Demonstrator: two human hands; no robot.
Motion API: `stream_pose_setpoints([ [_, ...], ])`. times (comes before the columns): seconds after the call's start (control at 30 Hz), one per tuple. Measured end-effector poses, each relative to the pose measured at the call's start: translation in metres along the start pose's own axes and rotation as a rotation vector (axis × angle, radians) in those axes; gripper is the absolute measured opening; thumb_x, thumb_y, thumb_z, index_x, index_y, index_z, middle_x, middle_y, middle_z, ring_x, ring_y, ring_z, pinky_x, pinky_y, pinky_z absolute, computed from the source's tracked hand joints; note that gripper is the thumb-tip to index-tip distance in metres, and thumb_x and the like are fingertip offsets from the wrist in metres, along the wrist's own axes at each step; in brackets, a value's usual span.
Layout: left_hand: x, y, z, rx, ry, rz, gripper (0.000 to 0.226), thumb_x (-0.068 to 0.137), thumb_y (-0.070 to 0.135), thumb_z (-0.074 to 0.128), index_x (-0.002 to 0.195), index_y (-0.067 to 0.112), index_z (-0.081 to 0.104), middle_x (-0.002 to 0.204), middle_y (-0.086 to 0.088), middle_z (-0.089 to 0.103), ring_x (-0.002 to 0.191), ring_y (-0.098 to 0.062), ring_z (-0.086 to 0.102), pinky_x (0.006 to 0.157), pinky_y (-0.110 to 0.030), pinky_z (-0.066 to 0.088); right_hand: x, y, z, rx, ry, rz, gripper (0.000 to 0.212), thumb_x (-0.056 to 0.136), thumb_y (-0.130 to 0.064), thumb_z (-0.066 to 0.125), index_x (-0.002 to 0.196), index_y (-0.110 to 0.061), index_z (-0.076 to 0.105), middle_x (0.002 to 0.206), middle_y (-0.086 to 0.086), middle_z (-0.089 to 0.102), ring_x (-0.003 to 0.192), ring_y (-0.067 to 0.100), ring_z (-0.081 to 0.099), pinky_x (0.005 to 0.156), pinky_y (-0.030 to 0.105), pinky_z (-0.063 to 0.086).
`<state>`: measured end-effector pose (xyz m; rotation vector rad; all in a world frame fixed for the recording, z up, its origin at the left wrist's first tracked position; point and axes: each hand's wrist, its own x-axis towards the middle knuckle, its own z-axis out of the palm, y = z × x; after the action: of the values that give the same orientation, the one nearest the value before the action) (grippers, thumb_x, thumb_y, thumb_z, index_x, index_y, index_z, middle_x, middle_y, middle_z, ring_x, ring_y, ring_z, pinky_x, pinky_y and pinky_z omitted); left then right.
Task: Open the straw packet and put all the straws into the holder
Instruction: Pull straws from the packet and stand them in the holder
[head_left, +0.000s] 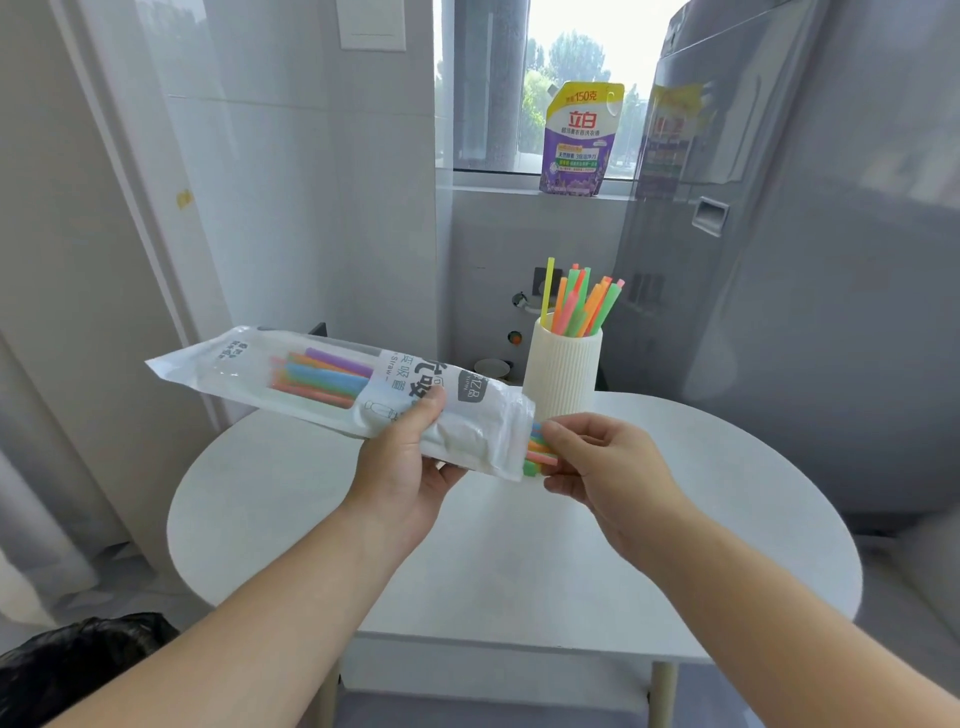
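Observation:
A long white straw packet (291, 379) lies almost level in the air above the table, its open end to the right. My left hand (405, 462) grips it from below near the middle, thumb on top. Coloured straws show through its clear window, and several straw ends (540, 451) stick out of the open end. My right hand (602, 462) pinches those ends between thumb and fingers. Just behind stands the white ribbed holder (563, 371) with several coloured straws (582, 306) upright in it.
The round white table (519, 545) carries the holder at its far edge. A grey washing machine (810, 260) stands at the right. A purple detergent pouch (576, 140) sits on the window sill. A black bag (72, 660) lies at the lower left.

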<state>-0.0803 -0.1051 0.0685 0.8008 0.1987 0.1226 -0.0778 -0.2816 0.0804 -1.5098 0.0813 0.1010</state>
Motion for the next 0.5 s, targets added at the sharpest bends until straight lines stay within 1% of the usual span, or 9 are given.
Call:
stream_pose_setpoints([
  [0.13, 0.002, -0.001, -0.004, 0.006, 0.038, 0.017, 0.038, 0.093, 0.015, 0.069, 0.131, 0.019, 0.065, 0.105, -0.001, 0.078, 0.085, -0.015, 0.077, 0.059, -0.031, 0.060, 0.002, 0.004, -0.006, 0.044, 0.049, 0.002, 0.012, 0.097, -0.012, 0.065, 0.091, -0.003, 0.070, 0.083, 0.015, 0.071, 0.064, 0.018, 0.064, 0.059, 0.026, 0.055],
  [0.23, 0.003, -0.002, -0.003, 0.007, 0.051, 0.018, 0.038, 0.093, 0.014, 0.070, 0.130, 0.020, 0.065, 0.106, -0.001, 0.078, 0.085, -0.016, 0.077, 0.059, -0.031, 0.060, 0.003, 0.007, -0.009, 0.041, 0.031, 0.006, 0.015, 0.096, -0.015, 0.065, 0.095, -0.001, 0.070, 0.080, 0.013, 0.069, 0.063, 0.017, 0.059, 0.060, 0.026, 0.052],
  [0.33, 0.004, -0.003, -0.004, 0.008, 0.062, 0.013, 0.040, 0.092, 0.013, 0.071, 0.131, 0.021, 0.064, 0.109, -0.002, 0.078, 0.085, -0.016, 0.078, 0.058, -0.032, 0.060, 0.003, 0.005, -0.013, -0.034, 0.003, -0.021, 0.013, 0.095, -0.013, 0.068, 0.094, 0.000, 0.071, 0.071, 0.009, 0.066, 0.059, 0.016, 0.055, 0.059, 0.026, 0.050],
  [0.4, 0.004, -0.002, -0.005, 0.004, 0.075, 0.007, 0.042, 0.092, 0.013, 0.071, 0.133, 0.020, 0.063, 0.112, -0.004, 0.077, 0.086, -0.018, 0.078, 0.058, -0.032, 0.060, 0.003, 0.001, -0.018, -0.083, 0.020, -0.064, 0.010, 0.094, -0.011, 0.068, 0.093, -0.001, 0.072, 0.073, 0.011, 0.068, 0.061, 0.016, 0.058, 0.062, 0.027, 0.053],
  [0.47, 0.005, -0.001, -0.007, -0.009, 0.084, -0.004, 0.038, 0.093, 0.012, 0.069, 0.130, 0.019, 0.064, 0.108, -0.004, 0.078, 0.084, -0.018, 0.078, 0.058, -0.032, 0.061, 0.003, -0.003, -0.023, -0.147, 0.053, -0.118, 0.008, 0.094, -0.010, 0.068, 0.092, -0.004, 0.073, 0.076, 0.014, 0.070, 0.061, 0.015, 0.061, 0.062, 0.026, 0.056],
  [0.5, 0.005, 0.000, -0.008, -0.015, 0.090, -0.009, 0.035, 0.094, 0.012, 0.069, 0.128, 0.018, 0.065, 0.105, -0.003, 0.078, 0.082, -0.017, 0.078, 0.058, -0.032, 0.061, 0.003, -0.005, -0.025, -0.195, 0.070, -0.146, 0.008, 0.094, -0.011, 0.068, 0.091, -0.006, 0.074, 0.076, 0.014, 0.071, 0.059, 0.014, 0.062, 0.060, 0.025, 0.057],
])
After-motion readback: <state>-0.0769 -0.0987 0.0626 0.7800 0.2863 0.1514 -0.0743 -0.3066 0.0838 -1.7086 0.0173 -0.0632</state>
